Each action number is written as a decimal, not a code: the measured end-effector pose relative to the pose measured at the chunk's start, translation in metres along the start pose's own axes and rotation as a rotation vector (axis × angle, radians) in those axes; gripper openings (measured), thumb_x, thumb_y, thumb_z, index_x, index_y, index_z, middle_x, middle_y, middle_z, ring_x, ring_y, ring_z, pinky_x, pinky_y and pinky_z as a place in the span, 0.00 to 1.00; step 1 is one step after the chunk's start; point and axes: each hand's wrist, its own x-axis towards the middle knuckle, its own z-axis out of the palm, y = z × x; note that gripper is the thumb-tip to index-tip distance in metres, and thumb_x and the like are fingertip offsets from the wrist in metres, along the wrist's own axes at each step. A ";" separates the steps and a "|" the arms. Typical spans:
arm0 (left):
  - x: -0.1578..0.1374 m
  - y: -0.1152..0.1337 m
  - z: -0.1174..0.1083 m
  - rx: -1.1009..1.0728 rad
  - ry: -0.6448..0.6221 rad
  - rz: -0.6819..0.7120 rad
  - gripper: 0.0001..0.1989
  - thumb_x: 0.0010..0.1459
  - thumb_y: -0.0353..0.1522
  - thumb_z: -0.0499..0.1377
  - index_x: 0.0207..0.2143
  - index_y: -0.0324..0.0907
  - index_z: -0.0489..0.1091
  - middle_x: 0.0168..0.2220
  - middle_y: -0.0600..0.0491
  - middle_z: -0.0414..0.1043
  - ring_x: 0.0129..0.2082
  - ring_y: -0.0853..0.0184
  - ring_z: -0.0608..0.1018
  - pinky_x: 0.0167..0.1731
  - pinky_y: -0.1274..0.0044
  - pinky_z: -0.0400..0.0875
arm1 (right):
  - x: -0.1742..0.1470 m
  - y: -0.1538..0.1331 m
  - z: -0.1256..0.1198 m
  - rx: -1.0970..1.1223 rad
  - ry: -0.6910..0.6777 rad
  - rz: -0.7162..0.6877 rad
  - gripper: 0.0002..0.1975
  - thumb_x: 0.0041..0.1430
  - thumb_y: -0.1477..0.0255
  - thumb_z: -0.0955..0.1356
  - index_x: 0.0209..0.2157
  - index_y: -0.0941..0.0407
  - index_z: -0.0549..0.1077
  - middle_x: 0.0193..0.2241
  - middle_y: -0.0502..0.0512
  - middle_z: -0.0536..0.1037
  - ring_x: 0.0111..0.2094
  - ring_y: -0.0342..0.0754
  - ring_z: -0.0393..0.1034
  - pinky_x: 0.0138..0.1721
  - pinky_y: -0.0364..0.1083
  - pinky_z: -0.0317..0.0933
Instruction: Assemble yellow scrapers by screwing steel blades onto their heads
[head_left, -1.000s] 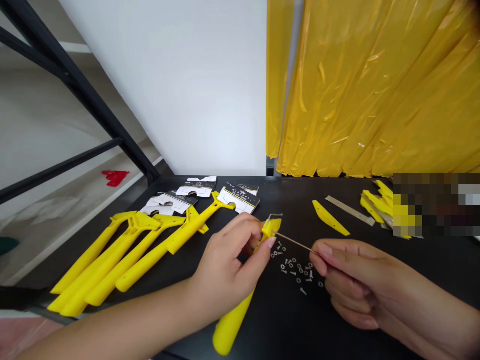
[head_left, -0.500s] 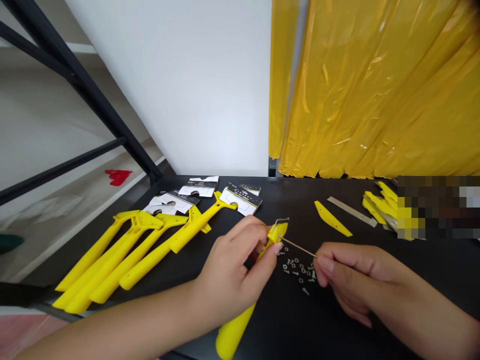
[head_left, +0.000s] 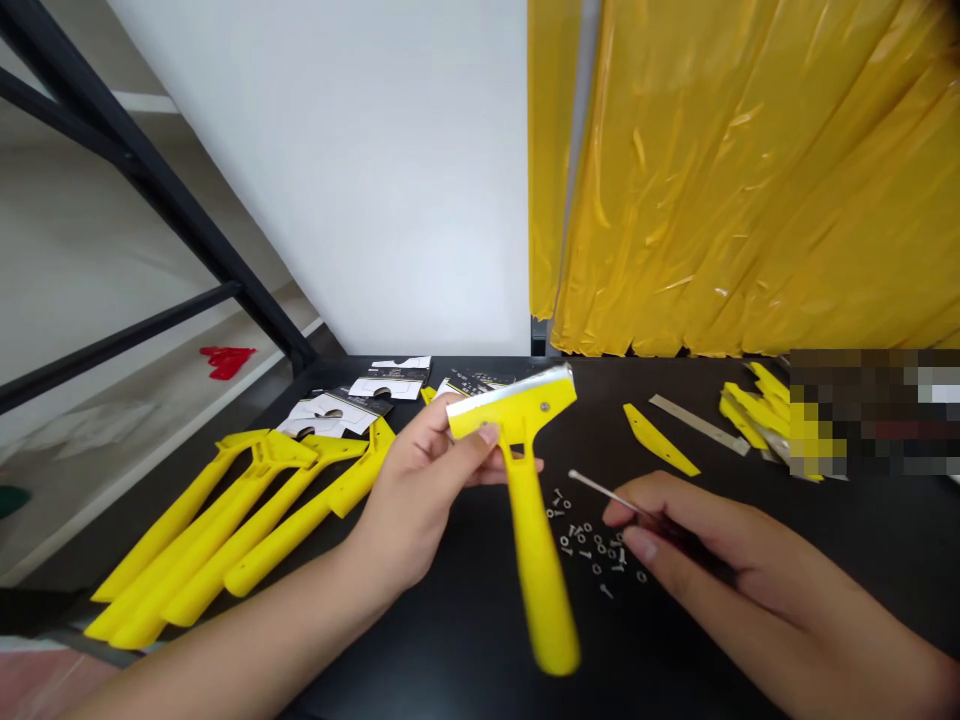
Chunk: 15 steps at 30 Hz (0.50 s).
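My left hand (head_left: pixel 439 455) grips a yellow scraper (head_left: pixel 541 560) by its head, thumb on the front face. A metal blade strip lies along the top edge, and a screw shows at the head's right end. The scraper's handle points down towards me. In my right hand (head_left: pixel 697 545), fingers closed, is a thin screwdriver (head_left: pixel 604 492), its handle mostly hidden. The tip points up and left, apart from the scraper. Several small screws and nuts (head_left: pixel 589 545) lie scattered on the black table (head_left: pixel 435 650) between the hands.
Several yellow scraper handles (head_left: pixel 202 540) lie at left, with printed cards (head_left: pixel 390 380) behind them. At right are a loose yellow cover plate (head_left: pixel 660 440), a metal blade strip (head_left: pixel 697 423) and a pile of yellow pieces (head_left: pixel 757 410). Black shelf bars (head_left: pixel 187 220) stand at left.
The scraper has turned so its wide face and blade edge face me, and its handle has swung right. The screwdriver tip has come away from the scraper head.
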 end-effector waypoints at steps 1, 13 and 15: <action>-0.001 0.000 0.001 -0.036 -0.018 -0.026 0.11 0.68 0.39 0.73 0.44 0.44 0.76 0.36 0.55 0.83 0.36 0.64 0.88 0.44 0.71 0.87 | 0.000 0.002 0.000 -0.003 -0.005 0.009 0.17 0.79 0.50 0.66 0.54 0.43 0.79 0.38 0.51 0.78 0.39 0.50 0.73 0.39 0.43 0.71; -0.006 -0.005 0.007 -0.235 -0.159 -0.177 0.13 0.67 0.35 0.75 0.42 0.44 0.73 0.38 0.52 0.85 0.42 0.62 0.89 0.48 0.70 0.87 | 0.014 0.002 -0.003 -0.143 0.026 0.004 0.10 0.69 0.59 0.71 0.38 0.50 0.79 0.28 0.48 0.67 0.29 0.48 0.63 0.29 0.44 0.61; -0.002 -0.001 0.003 -0.203 -0.209 -0.167 0.12 0.69 0.37 0.73 0.43 0.44 0.73 0.41 0.50 0.86 0.46 0.60 0.89 0.50 0.68 0.87 | 0.014 0.001 -0.006 -0.095 0.042 0.006 0.11 0.69 0.58 0.72 0.35 0.50 0.79 0.28 0.49 0.69 0.29 0.48 0.63 0.28 0.45 0.61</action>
